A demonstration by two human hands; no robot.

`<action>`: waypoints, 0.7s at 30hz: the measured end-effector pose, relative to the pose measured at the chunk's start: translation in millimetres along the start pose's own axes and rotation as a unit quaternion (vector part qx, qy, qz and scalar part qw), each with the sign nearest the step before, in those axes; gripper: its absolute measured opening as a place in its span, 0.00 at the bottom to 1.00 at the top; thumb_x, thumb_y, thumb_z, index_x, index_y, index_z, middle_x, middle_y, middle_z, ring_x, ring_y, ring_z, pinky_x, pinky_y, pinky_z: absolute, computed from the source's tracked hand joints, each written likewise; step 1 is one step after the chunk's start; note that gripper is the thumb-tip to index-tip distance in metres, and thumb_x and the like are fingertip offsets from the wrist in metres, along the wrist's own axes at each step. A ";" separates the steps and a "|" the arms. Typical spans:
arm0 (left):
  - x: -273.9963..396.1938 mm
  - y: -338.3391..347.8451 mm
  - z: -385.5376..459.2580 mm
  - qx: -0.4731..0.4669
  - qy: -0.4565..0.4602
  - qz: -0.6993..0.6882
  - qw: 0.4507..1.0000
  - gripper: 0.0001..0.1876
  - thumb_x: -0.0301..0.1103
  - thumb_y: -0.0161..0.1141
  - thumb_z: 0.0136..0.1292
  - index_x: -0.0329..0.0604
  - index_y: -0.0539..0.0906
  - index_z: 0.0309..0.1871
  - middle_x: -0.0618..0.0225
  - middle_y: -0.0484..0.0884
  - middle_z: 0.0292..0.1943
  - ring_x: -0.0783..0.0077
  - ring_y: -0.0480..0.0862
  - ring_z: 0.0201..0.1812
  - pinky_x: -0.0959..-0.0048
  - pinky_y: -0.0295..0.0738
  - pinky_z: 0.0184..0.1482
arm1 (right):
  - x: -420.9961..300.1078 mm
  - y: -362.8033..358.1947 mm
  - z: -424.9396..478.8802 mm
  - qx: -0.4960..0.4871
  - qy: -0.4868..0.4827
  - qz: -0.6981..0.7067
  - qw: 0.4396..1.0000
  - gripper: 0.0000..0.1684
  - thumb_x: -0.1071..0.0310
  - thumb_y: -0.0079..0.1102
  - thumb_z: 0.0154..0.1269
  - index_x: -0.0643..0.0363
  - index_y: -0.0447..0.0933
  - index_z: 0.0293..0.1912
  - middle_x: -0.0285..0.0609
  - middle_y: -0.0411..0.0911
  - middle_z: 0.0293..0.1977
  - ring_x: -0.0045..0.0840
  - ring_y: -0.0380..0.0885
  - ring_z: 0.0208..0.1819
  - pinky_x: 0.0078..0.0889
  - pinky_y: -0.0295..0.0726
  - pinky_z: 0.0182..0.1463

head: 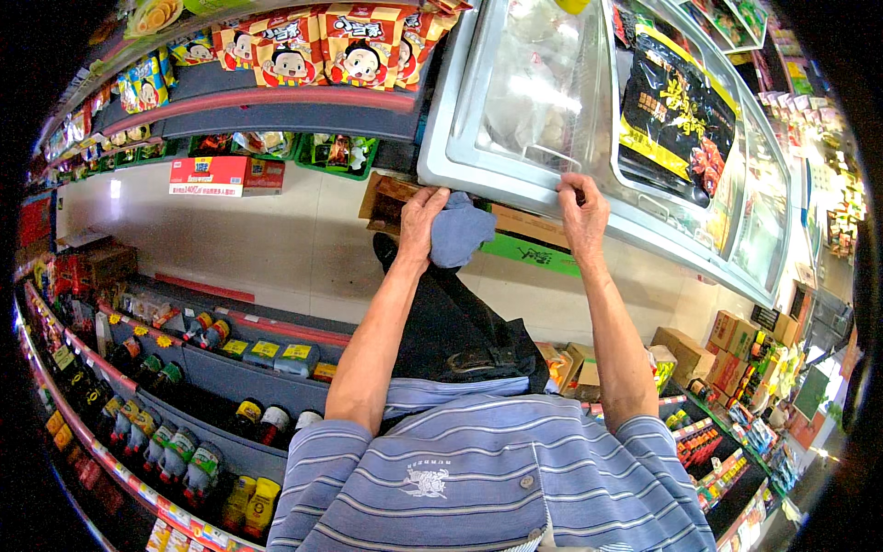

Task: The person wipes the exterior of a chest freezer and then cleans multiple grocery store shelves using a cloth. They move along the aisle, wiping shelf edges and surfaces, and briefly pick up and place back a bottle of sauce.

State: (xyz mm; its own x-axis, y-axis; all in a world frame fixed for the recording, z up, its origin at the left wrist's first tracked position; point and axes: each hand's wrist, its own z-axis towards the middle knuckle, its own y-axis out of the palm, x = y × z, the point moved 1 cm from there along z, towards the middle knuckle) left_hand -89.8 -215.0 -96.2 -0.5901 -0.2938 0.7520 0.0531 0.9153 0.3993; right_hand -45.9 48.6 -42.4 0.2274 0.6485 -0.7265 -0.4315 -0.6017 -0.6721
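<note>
My left hand [419, 221] holds a blue cloth [461, 231], which bunches and hangs beside my fingers at the near left corner of a chest freezer [436, 155]. My right hand [585, 212] is at the freezer's front rim, its fingers curled against the pale frame; whether they grip it is hard to see. Just beyond those fingers, a thin wire handle [552, 157] shows at the near end of the glass lid [531, 90]. Frosty bags lie blurred beneath the glass. Farther right, a black and yellow food packet [676, 117] shows at the freezer top.
Snack bags [362, 48] fill a shelf at upper left. Below the freezer are an open cardboard box [381, 203] and a green-sided carton [531, 254]. Bottles [181, 448] line the shelving at lower left. Stacked cartons [735, 345] stand at right. Pale floor tiles [303, 241] run between.
</note>
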 end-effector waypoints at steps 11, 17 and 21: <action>6.7 -7.9 0.1 -0.023 -0.009 0.021 0.999 0.21 0.47 0.63 0.67 0.37 0.81 0.50 0.69 0.82 0.39 0.77 0.79 0.39 0.75 0.73 0.45 | -10.6 2.8 -0.7 0.010 0.014 -0.037 0.999 0.09 0.68 0.61 0.62 0.58 0.82 0.41 0.43 0.84 0.31 0.30 0.82 0.32 0.31 0.79 0.41; 7.7 -7.1 2.9 -0.005 -0.007 0.064 0.998 0.20 0.47 0.62 0.67 0.36 0.81 0.47 0.68 0.81 0.38 0.76 0.78 0.38 0.74 0.73 0.43 | -8.8 2.2 -1.2 0.013 0.017 -0.057 0.998 0.09 0.67 0.60 0.61 0.58 0.82 0.41 0.44 0.84 0.33 0.33 0.83 0.35 0.33 0.79 0.43; -10.1 -14.8 9.8 0.018 -0.026 0.035 0.999 0.18 0.44 0.60 0.68 0.36 0.82 0.48 0.66 0.82 0.41 0.73 0.79 0.42 0.72 0.73 0.48 | -13.7 3.3 0.9 0.013 0.022 -0.073 0.997 0.09 0.68 0.60 0.61 0.58 0.82 0.41 0.45 0.84 0.33 0.34 0.83 0.36 0.34 0.79 0.44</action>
State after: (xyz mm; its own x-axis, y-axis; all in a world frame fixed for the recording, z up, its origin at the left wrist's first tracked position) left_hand -92.5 -222.8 -114.9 -0.6271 -0.2145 0.7488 0.0679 0.9426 0.3268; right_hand -51.2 38.1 -34.6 0.3270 0.7065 -0.6277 -0.4139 -0.4900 -0.7672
